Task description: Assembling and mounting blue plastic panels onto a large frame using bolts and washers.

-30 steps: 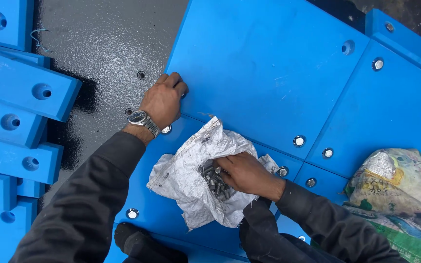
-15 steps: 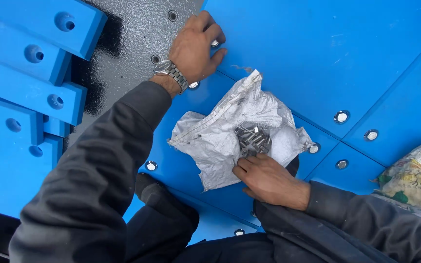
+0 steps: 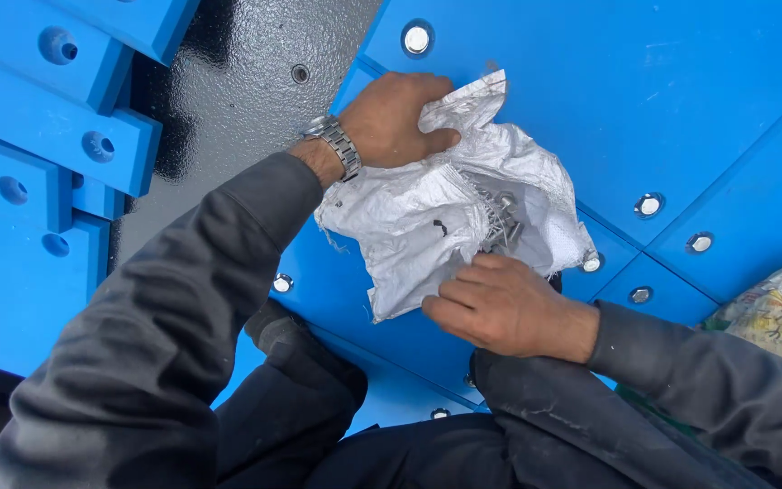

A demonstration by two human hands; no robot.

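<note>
The left hand (image 3: 391, 118) was closed in a firm grip on the upper edge of the white woven sack (image 3: 427, 222), bunching the fabric and holding its mouth up and open. The right hand (image 3: 491, 303) lay at the lower lip of the same opening, fingers curled against the cloth; whether they pinched the fabric or a bolt could not be told. Inside the mouth sat a cluster of grey metal bolts (image 3: 500, 217), touching the sack's inner wall just above the right fingertips. The sack rested on the blue panel (image 3: 590, 100), a broad plastic-looking surface already carrying seated fasteners such as the silver bolt head (image 3: 416, 39) near its top edge.

The step in hand looked like drawing fasteners from the sack. Judging from this, the next move would call for the left hand to keep the mouth spread while the right reached deeper to single out one bolt without snagging the loose weave. More blue blocks (image 3: 56, 118) with holes lay stacked to the left, across a strip of dark textured floor (image 3: 246, 109).
</note>
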